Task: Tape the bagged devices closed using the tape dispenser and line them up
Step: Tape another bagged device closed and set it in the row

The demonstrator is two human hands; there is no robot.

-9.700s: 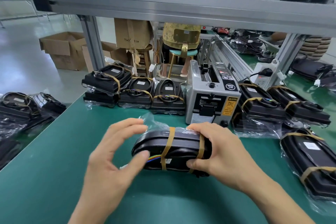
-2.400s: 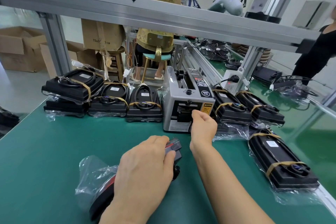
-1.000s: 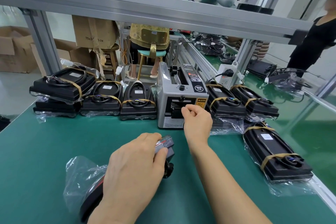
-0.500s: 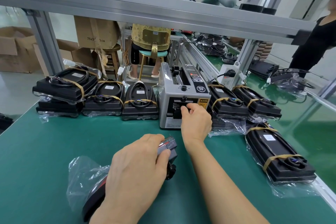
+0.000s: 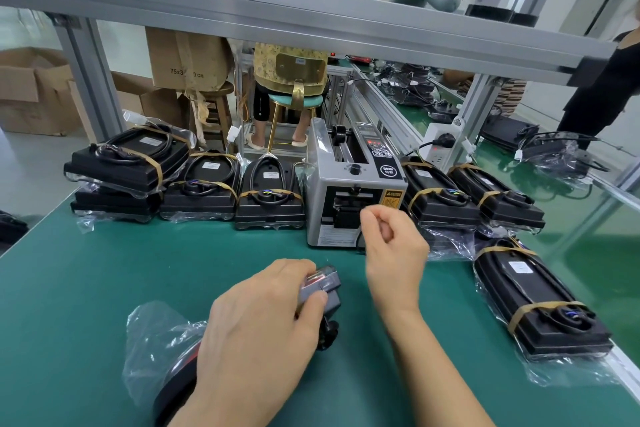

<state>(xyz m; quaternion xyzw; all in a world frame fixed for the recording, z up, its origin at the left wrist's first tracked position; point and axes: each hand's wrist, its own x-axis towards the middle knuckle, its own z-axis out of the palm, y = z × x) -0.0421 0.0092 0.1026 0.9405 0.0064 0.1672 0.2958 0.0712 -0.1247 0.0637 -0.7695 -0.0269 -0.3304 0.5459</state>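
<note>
Your left hand (image 5: 263,329) sits low and centre in the frame, palm down on the bagged device (image 5: 322,291), fingers curled over its grey end and thumb against its side, gripping it on the green mat (image 5: 86,288). The loose mouth of the clear bag (image 5: 152,333) trails out to the left of your wrist, crumpled and untaped. Your right hand (image 5: 391,236) hangs just in front of the dispenser (image 5: 349,187), slightly right of centre, thumb and forefinger pinched together and the other fingers curled in; whether a strip of tape lies between them cannot be told from here. The hand is clear of the dispenser's front slot, not touching it. The dispenser stands upright at mid frame on the far part of the mat, grey, with a yellow caution label on its face. To its left, three taped devices (image 5: 266,191) line up side by side along the far edge, and at the far left one more (image 5: 128,156) lies tilted on top of another. To the dispenser's right, two taped devices (image 5: 440,191) sit angled next to each other, with another (image 5: 540,298) lying on its own nearer you at the right edge of the frame. An aluminium rail (image 5: 311,17) crosses the upper frame. Beyond it a person sits on a stool (image 5: 294,104), back turned, with cardboard boxes (image 5: 34,90) on the floor at upper left.
</note>
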